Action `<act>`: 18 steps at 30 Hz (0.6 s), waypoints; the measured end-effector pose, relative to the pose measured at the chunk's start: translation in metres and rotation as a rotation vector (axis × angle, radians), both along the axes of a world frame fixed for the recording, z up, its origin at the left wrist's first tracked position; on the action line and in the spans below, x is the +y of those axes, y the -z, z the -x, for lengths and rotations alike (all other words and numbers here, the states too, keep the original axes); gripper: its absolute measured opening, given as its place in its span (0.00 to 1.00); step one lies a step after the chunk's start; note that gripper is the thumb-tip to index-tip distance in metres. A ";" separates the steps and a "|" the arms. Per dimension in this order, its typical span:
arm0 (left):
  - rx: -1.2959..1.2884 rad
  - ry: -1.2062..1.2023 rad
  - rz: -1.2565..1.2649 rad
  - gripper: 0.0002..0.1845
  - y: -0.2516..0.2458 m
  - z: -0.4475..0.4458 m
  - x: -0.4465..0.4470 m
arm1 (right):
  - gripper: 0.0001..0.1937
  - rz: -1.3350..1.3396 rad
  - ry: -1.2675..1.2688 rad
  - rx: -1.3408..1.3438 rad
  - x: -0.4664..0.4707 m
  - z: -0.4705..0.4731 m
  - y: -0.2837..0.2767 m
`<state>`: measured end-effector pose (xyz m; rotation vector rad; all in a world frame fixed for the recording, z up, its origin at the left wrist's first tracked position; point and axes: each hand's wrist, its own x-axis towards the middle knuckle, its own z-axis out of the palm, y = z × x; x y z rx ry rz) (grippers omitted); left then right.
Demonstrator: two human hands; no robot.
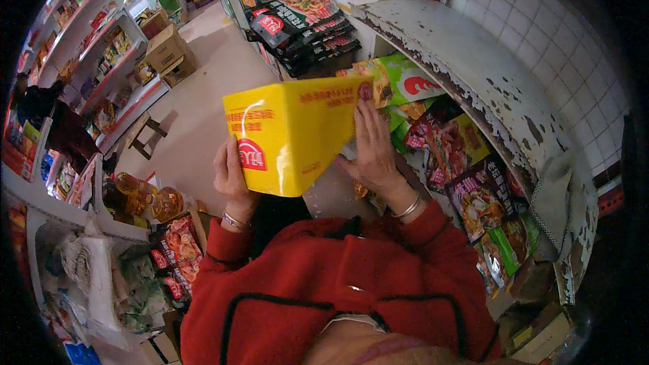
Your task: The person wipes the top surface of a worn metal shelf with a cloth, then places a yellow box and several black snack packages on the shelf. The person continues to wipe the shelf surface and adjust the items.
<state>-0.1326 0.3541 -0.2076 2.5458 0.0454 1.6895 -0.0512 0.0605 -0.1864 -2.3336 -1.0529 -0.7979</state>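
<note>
A glossy yellow printed carton (319,132) is held up in front of me, with an upright fold between its two visible panels. My left hand (232,172) grips its left panel, the fingers lying over the edge near a red logo. The fingers of my right hand (375,147) rest flat against the right panel's outer edge; the thumb sticks out below. Just beyond the right hand lies a green food packet (405,81). Whether the carton is fully closed or a folded sheet, I cannot tell.
Black food pouches (304,28) are stacked ahead. Several colourful packets (471,187) lie under a peeling white metal panel (487,61) on the right. On the left are a wooden stool (146,134), oil bottles (165,203), cardboard boxes (165,48), stocked shelves (109,56) and another person (63,126).
</note>
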 end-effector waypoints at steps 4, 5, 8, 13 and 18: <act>-0.020 0.058 0.222 0.26 0.002 0.002 -0.001 | 0.49 -0.389 0.074 -0.321 0.003 0.002 0.001; -0.034 0.085 0.148 0.26 0.003 0.001 -0.003 | 0.48 -0.225 0.057 -0.241 0.001 0.002 0.002; -0.068 0.167 0.048 0.24 0.001 -0.002 -0.010 | 0.46 0.055 0.079 -0.058 -0.008 0.003 0.002; -0.030 0.141 0.128 0.24 -0.001 -0.001 -0.018 | 0.48 -0.137 0.104 -0.345 -0.014 0.010 0.002; 0.015 0.167 0.136 0.24 -0.012 0.000 -0.018 | 0.46 -0.082 0.111 -0.231 -0.015 0.017 -0.008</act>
